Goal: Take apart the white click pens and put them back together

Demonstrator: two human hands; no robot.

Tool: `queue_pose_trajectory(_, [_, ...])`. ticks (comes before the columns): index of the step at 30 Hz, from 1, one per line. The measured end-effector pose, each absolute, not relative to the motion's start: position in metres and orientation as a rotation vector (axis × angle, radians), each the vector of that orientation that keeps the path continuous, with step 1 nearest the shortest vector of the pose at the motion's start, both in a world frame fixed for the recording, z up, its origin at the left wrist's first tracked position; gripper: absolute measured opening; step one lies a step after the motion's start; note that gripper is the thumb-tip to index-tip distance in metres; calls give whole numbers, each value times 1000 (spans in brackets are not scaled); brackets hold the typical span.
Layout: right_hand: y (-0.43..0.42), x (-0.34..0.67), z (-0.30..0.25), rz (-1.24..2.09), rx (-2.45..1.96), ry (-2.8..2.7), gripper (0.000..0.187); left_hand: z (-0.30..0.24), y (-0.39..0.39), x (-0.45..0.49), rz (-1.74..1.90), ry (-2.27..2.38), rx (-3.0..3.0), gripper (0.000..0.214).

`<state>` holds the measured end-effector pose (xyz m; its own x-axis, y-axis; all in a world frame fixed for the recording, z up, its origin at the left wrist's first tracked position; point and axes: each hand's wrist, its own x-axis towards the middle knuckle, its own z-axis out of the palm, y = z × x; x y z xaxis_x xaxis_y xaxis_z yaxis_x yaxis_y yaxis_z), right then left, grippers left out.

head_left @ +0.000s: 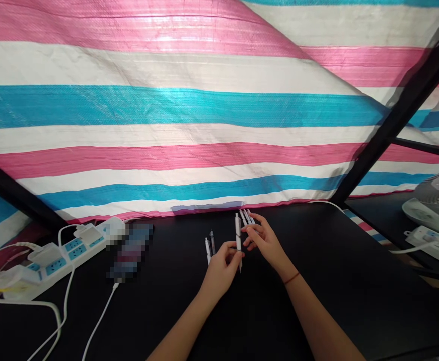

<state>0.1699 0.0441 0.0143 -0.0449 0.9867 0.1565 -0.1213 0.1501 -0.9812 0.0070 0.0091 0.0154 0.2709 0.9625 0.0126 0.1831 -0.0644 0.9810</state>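
Note:
A white pen (238,231) stands nearly upright over the black tabletop, pinched low on its barrel between the thumb and fingers of my left hand (224,265). Its tip points down, just below those fingers. My right hand (263,239) hovers beside the pen's upper half, fingers loosely bent and apart; I see nothing in them. Several white pens (246,216) lie together behind my right hand, partly hidden by it. To the left of my left hand lie another white pen (207,249) and a darker pen (212,241), their lower ends covered by the hand.
The black table (181,321) meets a striped plastic sheet (189,110) at the back. On the left are a white power strip (68,258) with plugs and cables, and a blurred phone (132,250) on a white cable. A fan (437,198) and another power strip (437,245) are at right.

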Motion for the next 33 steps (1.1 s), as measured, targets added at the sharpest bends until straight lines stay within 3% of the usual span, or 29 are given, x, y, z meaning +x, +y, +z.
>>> queue_pose_trajectory(4, [41,171,16,1185,-1043,-1447,28,10,16,5,1067,1112,1252,34])
queue_pose_trajectory(9, [29,161,24,1068,-1099,-1830,16,6,21,1,1182,1124,1197,33])
queue_pose_trajectory(17, [51,195,6,648,-1594,-1564,20,31,29,-30,787,1766,2074,20])
queue_pose_trajectory(23, [60,219,-8,448,-2015,-1620,19,24,29,-37,284,2016,2188,29])
queue_pose_trajectory(30, [57,209,-6,385,-1870,-1579,23,12,31,-30,362,2002,2279,19])
queue_pose_trajectory(33, [52,193,0,586,-1587,-1567,27,17,30,-27,537,1864,2380,18])
